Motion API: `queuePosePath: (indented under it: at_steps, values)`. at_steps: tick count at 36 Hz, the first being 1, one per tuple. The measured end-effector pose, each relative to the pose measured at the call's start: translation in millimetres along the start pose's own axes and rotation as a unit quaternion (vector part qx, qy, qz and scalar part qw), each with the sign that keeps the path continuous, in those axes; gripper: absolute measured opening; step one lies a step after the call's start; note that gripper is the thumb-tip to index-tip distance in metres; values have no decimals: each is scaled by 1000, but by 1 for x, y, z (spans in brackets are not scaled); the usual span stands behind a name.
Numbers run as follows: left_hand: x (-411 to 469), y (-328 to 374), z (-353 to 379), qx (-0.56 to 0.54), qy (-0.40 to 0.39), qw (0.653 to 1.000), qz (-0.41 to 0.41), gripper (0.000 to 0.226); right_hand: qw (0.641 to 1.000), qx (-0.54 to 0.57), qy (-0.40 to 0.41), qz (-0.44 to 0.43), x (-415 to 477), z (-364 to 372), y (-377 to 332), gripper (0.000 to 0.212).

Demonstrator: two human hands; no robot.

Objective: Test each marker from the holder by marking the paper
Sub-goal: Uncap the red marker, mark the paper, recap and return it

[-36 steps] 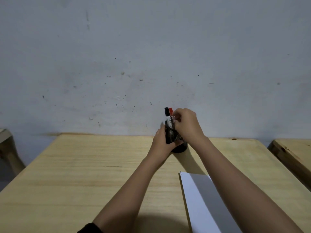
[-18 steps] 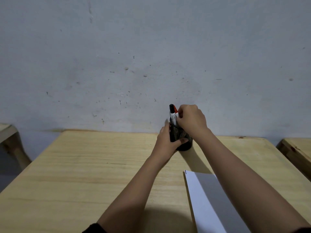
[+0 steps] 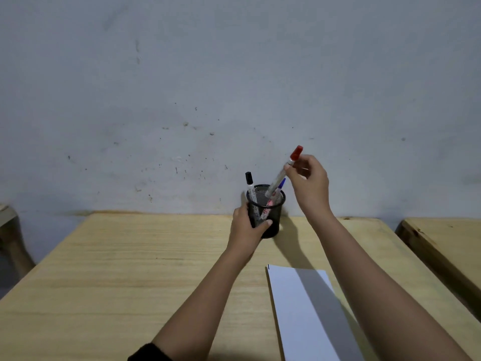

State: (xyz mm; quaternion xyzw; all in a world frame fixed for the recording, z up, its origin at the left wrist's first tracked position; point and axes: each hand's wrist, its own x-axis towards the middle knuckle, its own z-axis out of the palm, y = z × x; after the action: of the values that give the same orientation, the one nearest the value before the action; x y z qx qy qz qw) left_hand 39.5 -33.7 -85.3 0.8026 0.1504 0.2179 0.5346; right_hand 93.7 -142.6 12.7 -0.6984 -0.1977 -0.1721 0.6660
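Observation:
A black mesh holder [image 3: 270, 204] stands near the table's far edge, against the wall. My left hand [image 3: 248, 227] grips its left side. My right hand [image 3: 308, 182] pinches a red-capped marker [image 3: 283, 171] just below its cap. The marker is tilted, its lower end still inside the holder's rim. A black-capped marker [image 3: 250, 185] stands upright at the holder's left, and a blue-capped marker [image 3: 281, 184] pokes out behind the red one. A white sheet of paper [image 3: 289, 303] lies on the table near my right forearm, which shades a strip of it.
The wooden table [image 3: 130, 269] backs onto a scuffed pale wall. A second wooden table [image 3: 442, 246] stands to the right across a narrow gap. Part of a wooden stool or bench [image 3: 7, 222] shows at the far left.
My right hand has risen up and to the right, drawing the red-capped marker most of the way out of the holder. My left hand still holds the holder.

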Motion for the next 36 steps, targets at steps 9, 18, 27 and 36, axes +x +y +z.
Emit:
queuePosePath:
  at_steps: [9,18,27,36]
  values:
    - [-42,31,-10,-103,40,992,-54,33,998,52,-8,-31,-52,-42,-28,16]
    - [-90,86,-40,-123,-28,989,80,24,981,-116,-145,-51,-110,-71,-14,19]
    - [-114,86,-46,-116,-51,986,110,9,961,-169,-208,-62,-130,-81,-26,20]
    - [-117,79,-66,-208,16,975,82,11,971,-104,-214,13,-130,-98,-33,14]
